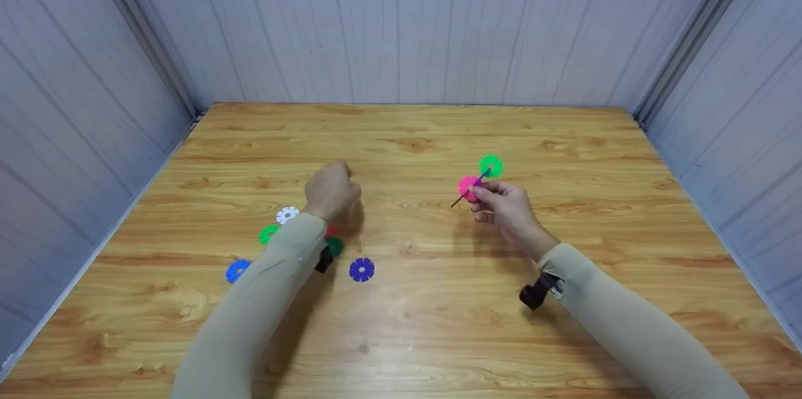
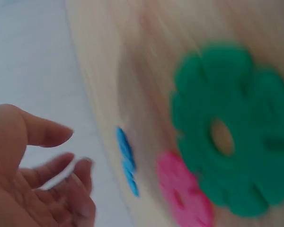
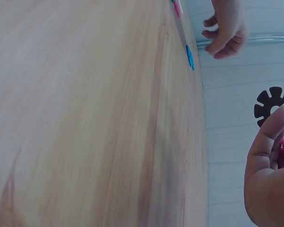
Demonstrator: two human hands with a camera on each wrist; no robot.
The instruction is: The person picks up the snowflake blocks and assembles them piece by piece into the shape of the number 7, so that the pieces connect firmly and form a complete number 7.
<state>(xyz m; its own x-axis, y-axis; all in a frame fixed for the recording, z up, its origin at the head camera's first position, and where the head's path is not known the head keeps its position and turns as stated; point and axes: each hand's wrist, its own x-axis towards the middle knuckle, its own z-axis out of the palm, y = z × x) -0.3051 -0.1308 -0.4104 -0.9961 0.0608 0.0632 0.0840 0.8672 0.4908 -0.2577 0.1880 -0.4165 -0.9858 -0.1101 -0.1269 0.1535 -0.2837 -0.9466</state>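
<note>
My right hand (image 1: 510,214) pinches a cluster of joined plastic snowflake discs between thumb and fingers, held above the table. The cluster has a pink disc (image 1: 468,188), a green disc (image 1: 491,166) and edge-on blue and dark pieces; a dark notched disc (image 3: 270,106) shows in the right wrist view. Over the table at centre left hovers my left hand (image 1: 332,189), fingers loosely curved. Thumb and fingers stand apart with nothing between them in the left wrist view. Near it lie a dark green disc (image 2: 246,137), a pink disc (image 2: 182,191) and a blue disc (image 2: 128,161).
Loose discs lie on the wooden table (image 1: 413,336): white (image 1: 287,215), light green (image 1: 268,234), blue (image 1: 237,270) and purple (image 1: 361,269). The left forearm partly covers several discs. Pale panel walls (image 1: 401,23) enclose the table's back and sides.
</note>
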